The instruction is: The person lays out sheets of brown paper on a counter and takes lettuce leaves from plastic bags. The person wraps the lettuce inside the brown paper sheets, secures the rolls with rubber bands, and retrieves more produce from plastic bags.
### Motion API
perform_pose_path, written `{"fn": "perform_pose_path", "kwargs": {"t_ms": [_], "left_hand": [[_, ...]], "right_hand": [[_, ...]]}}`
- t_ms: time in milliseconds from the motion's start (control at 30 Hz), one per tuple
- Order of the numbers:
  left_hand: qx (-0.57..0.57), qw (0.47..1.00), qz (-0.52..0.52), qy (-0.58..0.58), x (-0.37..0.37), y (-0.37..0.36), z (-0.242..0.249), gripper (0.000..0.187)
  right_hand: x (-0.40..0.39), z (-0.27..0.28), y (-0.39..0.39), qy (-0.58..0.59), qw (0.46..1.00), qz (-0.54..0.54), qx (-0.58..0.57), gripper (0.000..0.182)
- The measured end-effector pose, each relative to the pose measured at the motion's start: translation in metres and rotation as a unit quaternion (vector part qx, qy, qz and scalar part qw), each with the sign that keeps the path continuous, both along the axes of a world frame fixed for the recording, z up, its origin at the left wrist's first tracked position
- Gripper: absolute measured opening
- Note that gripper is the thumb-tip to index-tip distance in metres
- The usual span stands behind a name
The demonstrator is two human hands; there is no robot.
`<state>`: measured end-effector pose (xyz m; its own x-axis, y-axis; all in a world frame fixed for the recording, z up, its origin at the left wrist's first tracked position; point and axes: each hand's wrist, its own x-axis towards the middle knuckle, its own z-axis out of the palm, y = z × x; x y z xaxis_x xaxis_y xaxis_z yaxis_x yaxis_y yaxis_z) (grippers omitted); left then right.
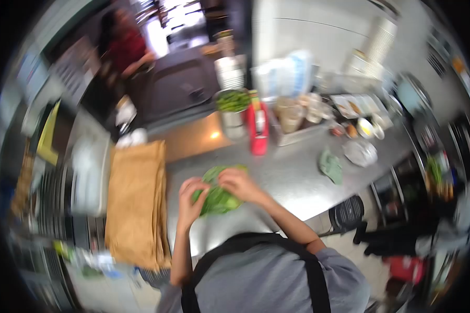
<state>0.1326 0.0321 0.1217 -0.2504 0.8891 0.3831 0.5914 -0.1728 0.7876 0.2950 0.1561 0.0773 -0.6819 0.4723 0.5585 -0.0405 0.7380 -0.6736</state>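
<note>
My left hand (191,197) is at the left edge of the green leaves (222,202), and my right hand (239,183) is on their top right part. So the leaves lie between my two hands, and most of them spread out under my fingers and a bit toward my tummy. Both hands touch them, so neither is much nearer. The leaves look about as long as they are wide, and I can't tell which way is longest. My fingers are bent on both hands, but it is too blurry to tell if they pinch tight. The leaves are on the shiny metal counter (290,180). Left of my fingers is a big brown paper pile (136,203). Past them is a red thing (258,130), and off to the right is a green cloth (331,166).
</note>
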Motion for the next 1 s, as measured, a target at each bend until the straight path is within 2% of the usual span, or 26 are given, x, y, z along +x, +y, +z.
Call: {"fn": "perform_pose_path", "kwargs": {"t_ms": [33, 100, 133, 167, 233, 267, 367, 467, 567, 633, 700, 767, 833, 1000], "left_hand": [[0.011, 0.999, -0.002, 0.05, 0.002, -0.003, 0.007, 0.013], [-0.006, 0.989, -0.035, 0.145, -0.001, -0.007, 0.007, 0.035], [-0.024, 0.984, -0.065, 0.165, -0.002, -0.008, 0.003, 0.047], [-0.037, 0.976, -0.103, 0.187, -0.002, -0.008, 0.0, 0.048], [-0.035, 0.943, -0.238, 0.229, -0.024, 0.004, -0.038, 0.044], [-0.125, 0.921, -0.282, 0.239, -0.028, 0.018, -0.041, 0.038], [-0.206, 0.876, -0.35, 0.26, -0.013, 0.046, -0.045, 0.037], [-0.202, 0.856, -0.392, 0.27, 0.006, 0.064, -0.047, 0.035], [-0.188, 0.834, -0.44, 0.275, 0.031, 0.081, -0.051, 0.034], [-0.179, 0.821, -0.465, 0.28, 0.044, 0.089, -0.054, 0.033], [-0.171, 0.809, -0.487, 0.281, 0.057, 0.094, -0.055, 0.032], [-0.162, 0.798, -0.508, 0.281, 0.07, 0.101, -0.057, 0.031], [-0.155, 0.79, -0.525, 0.277, 0.08, 0.103, -0.059, 0.03], [-0.143, 0.787, -0.539, 0.264, 0.089, 0.101, -0.063, 0.027]], "right_hand": [[-0.001, -0.005, -0.006, 0.01, 1.0, -0.022, 0.015, 0.007], [0.005, 0.007, -0.016, 0.0, 0.998, -0.02, 0.067, 0.006], [0.01, 0.01, -0.023, 0.003, 0.998, -0.02, 0.053, 0.005], [0.015, 0.009, -0.028, 0.006, 1.0, 0.003, 0.014, 0.006], [0.024, -0.003, -0.035, 0.012, 0.999, 0.027, -0.025, 0.007], [0.028, -0.008, -0.037, 0.013, 0.999, 0.031, -0.032, 0.008], [0.037, -0.012, -0.037, 0.073, 0.984, 0.025, -0.163, 0.014], [0.03, -0.033, -0.027, 0.005, 1.0, -0.016, -0.024, 0.019], [0.042, -0.006, -0.039, -0.084, 0.996, 0.0, 0.027, 0.013], [0.042, -0.016, -0.045, -0.07, 0.996, -0.054, -0.03, 0.014], [0.024, -0.043, -0.039, -0.029, 0.998, -0.054, -0.022, 0.015], [0.007, -0.087, -0.017, 0.03, 0.998, -0.002, 0.059, 0.017], [0.021, -0.085, -0.027, 0.041, 0.996, -0.065, 0.04, 0.018], [0.034, -0.083, -0.053, 0.068, 0.989, -0.123, 0.044, 0.019]]}}
